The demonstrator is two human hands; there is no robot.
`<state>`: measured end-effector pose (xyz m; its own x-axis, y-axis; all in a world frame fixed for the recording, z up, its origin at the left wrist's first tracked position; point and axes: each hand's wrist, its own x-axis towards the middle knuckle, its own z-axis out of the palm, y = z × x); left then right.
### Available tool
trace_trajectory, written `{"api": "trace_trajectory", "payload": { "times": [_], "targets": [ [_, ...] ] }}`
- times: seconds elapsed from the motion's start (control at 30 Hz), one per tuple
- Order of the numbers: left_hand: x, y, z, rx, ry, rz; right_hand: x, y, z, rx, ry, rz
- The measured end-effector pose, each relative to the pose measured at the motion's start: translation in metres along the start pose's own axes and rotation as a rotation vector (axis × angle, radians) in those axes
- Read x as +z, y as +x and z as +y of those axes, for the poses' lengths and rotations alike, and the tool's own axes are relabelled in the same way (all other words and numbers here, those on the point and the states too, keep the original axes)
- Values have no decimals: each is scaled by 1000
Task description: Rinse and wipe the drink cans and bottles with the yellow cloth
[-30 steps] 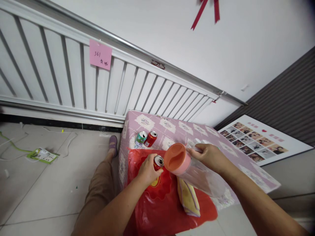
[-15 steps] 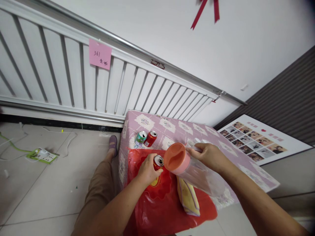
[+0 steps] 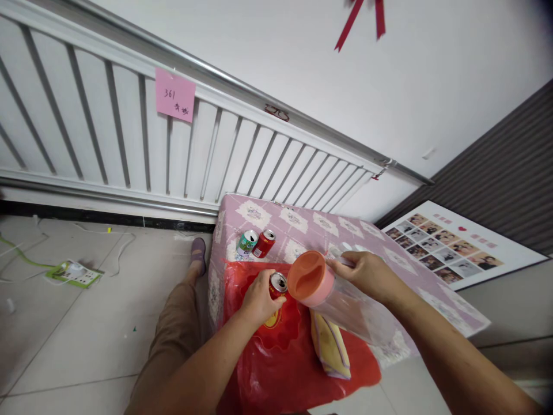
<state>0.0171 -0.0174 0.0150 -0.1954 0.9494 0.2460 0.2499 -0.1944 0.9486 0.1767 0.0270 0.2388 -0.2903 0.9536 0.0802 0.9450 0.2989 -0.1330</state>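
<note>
My left hand (image 3: 260,300) is wrapped round an opened red drink can (image 3: 279,283), upright over the red plastic sheet (image 3: 298,380). By its handle, my right hand (image 3: 365,275) grips a clear plastic pitcher (image 3: 358,317) with an orange lid (image 3: 307,278). The pitcher is tilted, its lid end close beside the can's top. Whether any liquid flows between them I cannot make out. A folded yellow cloth (image 3: 332,349) lies on the sheet below the pitcher. Just behind my left hand stand a green can (image 3: 247,244) and another red can (image 3: 264,244), both opened.
A purple floral cloth (image 3: 367,230) covers the table, beside a white radiator (image 3: 242,153) bearing a pink note (image 3: 175,95). A framed photo board (image 3: 510,245) leans at right. A green power strip (image 3: 74,274) with cables lies on the floor at left.
</note>
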Motion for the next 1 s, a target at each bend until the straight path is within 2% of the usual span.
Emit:
{"api": "trace_trajectory", "payload": {
  "times": [0.47, 1.0],
  "targets": [
    [1, 0, 0, 11, 20, -4, -3, -1, -5, 57, 17, -36],
    [1, -1, -1, 2, 31, -13, -1, 0, -1, 26, -1, -13]
  ]
}}
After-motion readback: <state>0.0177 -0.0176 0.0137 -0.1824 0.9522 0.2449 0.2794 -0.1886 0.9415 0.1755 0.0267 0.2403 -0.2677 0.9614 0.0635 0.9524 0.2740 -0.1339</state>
